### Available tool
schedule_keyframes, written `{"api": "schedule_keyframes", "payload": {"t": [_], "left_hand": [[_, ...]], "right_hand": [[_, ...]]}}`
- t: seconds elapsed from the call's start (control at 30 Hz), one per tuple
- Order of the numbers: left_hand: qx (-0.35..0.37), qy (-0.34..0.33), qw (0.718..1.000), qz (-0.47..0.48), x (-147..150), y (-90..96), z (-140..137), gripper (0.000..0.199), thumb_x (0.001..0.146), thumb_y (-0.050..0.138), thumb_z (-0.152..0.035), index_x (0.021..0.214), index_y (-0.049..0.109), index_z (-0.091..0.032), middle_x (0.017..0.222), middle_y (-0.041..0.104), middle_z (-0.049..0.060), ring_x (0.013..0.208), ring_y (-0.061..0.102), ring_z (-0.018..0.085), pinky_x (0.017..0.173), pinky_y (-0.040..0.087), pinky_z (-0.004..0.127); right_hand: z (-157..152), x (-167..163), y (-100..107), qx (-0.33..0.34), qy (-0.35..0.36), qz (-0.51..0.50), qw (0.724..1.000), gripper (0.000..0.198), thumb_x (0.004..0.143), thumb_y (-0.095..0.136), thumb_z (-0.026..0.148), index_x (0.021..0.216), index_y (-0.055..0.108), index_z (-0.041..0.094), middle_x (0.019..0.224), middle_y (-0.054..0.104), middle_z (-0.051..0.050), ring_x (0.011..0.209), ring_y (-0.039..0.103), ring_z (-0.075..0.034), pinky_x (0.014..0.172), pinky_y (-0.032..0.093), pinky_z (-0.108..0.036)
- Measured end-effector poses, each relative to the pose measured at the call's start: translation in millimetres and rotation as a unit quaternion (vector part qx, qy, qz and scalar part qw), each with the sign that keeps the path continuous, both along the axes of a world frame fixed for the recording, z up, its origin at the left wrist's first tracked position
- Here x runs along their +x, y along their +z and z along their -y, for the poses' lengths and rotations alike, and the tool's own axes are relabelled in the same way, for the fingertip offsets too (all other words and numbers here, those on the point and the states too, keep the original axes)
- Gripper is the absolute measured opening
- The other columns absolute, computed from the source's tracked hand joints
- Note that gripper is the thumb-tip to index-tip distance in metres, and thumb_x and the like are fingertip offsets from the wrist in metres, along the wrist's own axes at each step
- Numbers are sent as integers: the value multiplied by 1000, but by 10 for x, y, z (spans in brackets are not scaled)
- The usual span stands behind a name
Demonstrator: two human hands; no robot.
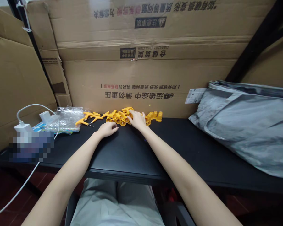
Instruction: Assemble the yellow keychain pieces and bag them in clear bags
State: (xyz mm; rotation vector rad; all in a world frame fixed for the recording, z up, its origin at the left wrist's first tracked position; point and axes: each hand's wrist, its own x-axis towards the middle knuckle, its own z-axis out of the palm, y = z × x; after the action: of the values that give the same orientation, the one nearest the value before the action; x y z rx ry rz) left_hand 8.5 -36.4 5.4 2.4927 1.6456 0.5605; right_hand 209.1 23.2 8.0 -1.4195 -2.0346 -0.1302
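Note:
My right hand reaches into a pile of yellow plastic parts at the back of the black table. Its thumb and fingers close around a yellow bell-shaped cap; part of the grip is hidden. Beside the pile, my left hand rests on the tabletop with its fingers curled in and nothing visible in them. Several more bell-shaped caps lie in front of and between the hands. Left of them are corkscrews with yellow T-shaped handles and metal spirals. A few caps stand right of my right hand.
Crumpled clear plastic bags lie at the left, near a white charger with a looping cable and a blurred-out object. A large grey bag occupies the right side. Cardboard walls the back; the table edge crosses my lap.

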Motion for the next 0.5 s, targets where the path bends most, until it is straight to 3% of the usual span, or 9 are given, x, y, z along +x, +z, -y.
{"api": "schedule_keyframes", "payload": {"t": [0.13, 0.27, 0.4, 0.5], "left_hand": [[-8, 119, 991, -65, -101, 101, 21, 26, 83, 44, -19, 94, 67, -16, 101, 69, 14, 95, 63, 27, 78, 48, 36], [-4, 288, 950, -118, -349, 154, -10, 37, 76, 48, -9, 108, 65, -10, 123, 59, 23, 118, 51, 37, 94, 41, 50], [-6, 418, 906, -73, -619, 127, -79, 46, 78, 48, -12, 124, 56, -11, 135, 49, 24, 125, 44, 37, 98, 35, 56], [-50, 470, 879, -59, -749, 75, -130, 53, 79, 52, -16, 132, 49, -14, 142, 42, 23, 134, 33, 39, 100, 29, 63]], "right_hand": [[6, 76, 6, -6, 9, -9, 1000, 43, 89, 52, 31, 131, 53, 23, 139, 52, -13, 127, 46, -31, 107, 22, -62], [3, 306, 55, 24, 4, -31, 999, 42, 88, 47, 27, 128, 55, 17, 136, 55, -14, 125, 48, -30, 105, 32, -52], [10, 660, 32, 83, -39, -78, 993, 38, 85, 44, 23, 119, 60, 13, 125, 60, -16, 116, 54, -29, 98, 40, -45], [-38, 951, -95, 126, -76, -129, 981, 34, 84, 41, 20, 109, 63, 14, 115, 64, -16, 110, 57, -28, 93, 43, -42]]}}
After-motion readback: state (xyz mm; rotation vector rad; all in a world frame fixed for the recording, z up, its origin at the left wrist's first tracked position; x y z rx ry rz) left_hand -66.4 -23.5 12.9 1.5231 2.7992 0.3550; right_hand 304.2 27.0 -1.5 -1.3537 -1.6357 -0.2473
